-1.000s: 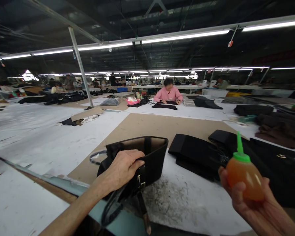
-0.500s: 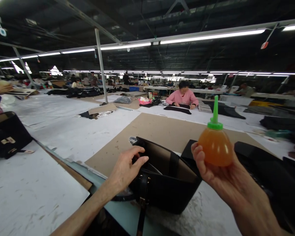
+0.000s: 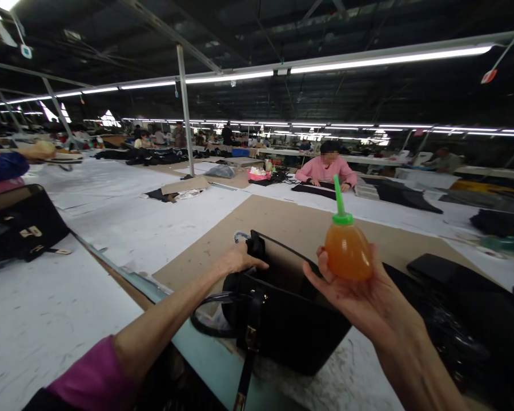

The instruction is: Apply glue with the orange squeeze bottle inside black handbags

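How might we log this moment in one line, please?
left hand: touching open black handbag | right hand: holds rounded orange bottle, green nozzle pointing up

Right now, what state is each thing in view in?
Squeeze bottle: nozzle up, slightly tilted, held in the right hand.
Near black bag: open at the top, left hand at its edge.
Strap: hanging down.
Black bag at left: open at the top.
Ceiling lights: lit.
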### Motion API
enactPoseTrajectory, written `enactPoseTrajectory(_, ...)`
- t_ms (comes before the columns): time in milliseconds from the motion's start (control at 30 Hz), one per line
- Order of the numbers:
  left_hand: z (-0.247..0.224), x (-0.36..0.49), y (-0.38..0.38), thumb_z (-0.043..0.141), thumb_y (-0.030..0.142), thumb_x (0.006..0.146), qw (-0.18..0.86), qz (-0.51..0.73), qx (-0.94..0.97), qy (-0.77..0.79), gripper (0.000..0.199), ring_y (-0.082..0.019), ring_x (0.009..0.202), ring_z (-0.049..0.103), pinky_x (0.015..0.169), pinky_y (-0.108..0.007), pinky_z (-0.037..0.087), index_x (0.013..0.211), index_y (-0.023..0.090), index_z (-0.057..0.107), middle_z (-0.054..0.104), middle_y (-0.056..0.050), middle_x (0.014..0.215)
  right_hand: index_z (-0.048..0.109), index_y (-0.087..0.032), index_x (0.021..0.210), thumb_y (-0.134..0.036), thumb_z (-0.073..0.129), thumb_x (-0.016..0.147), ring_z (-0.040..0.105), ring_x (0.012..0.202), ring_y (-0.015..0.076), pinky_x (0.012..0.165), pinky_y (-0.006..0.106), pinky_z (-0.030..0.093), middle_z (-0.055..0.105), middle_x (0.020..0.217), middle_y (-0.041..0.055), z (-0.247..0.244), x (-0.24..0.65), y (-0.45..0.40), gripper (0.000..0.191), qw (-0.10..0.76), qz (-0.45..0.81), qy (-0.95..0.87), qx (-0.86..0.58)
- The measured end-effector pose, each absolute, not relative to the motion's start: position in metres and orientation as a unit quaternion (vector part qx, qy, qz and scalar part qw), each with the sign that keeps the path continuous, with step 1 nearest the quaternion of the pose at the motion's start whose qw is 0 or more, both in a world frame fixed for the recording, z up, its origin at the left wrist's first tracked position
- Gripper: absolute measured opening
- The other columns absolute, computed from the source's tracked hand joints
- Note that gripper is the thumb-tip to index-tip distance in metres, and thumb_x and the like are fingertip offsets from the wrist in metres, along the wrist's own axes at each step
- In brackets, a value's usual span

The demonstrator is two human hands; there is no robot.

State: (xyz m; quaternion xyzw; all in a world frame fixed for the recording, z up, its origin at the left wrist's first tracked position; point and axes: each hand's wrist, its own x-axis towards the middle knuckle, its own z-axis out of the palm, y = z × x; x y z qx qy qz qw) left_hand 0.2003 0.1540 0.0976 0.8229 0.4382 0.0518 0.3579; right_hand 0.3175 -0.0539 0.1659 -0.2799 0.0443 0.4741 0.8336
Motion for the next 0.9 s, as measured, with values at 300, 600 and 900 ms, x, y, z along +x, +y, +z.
enactPoseTrajectory(300, 0.069, 0.198, 0.169, 0.056, 0.01, 0.058, 0.445, 0.161, 0.77, 0.427, 0.011, -0.014, 0.055, 0.054, 0.05, -0.023, 0.04, 0.066, 0.017, 0.054, 0.051, 0.003, 0.055, 0.063, -0.018, 0.096, -0.043, 0.042, 0.094, 0.062, 0.075, 0.0213, 0.079, 0.06, 0.046, 0.063, 0.093, 0.0085, 0.166, 0.325, -0.05, 0.033, 0.829, 0.482, 0.049, -0.279)
enactPoseTrajectory(600, 0.05, 0.197, 0.169, 0.046, 0.012, 0.06, 0.525, 0.267, 0.737, 0.332, 0.017, -0.011, 0.063, 0.053, 0.058, -0.021, 0.043, 0.077, 0.017, 0.048, 0.052, 0.003, 0.066, 0.064, -0.018, 0.096, -0.042, 0.042, 0.095, 0.063, 0.072, 0.0214, 0.075, 0.058, 0.049, 0.063, 0.095, 0.0101, 0.168, 0.327, -0.045, 0.032, 0.835, 0.471, 0.048, -0.279)
enactPoseTrajectory(900, 0.068, 0.187, 0.166, 0.058, 0.054, 0.069, 0.489, 0.21, 0.783, 0.322, 0.051, -0.023, 0.1, 0.055, 0.084, -0.031, 0.044, 0.107, 0.02, 0.054, 0.061, -0.006, 0.105, 0.065, -0.019, 0.096, -0.043, 0.045, 0.093, 0.062, 0.071, 0.0218, 0.076, 0.058, 0.049, 0.064, 0.092, 0.0098, 0.166, 0.329, -0.043, 0.031, 0.835, 0.464, 0.069, -0.287)
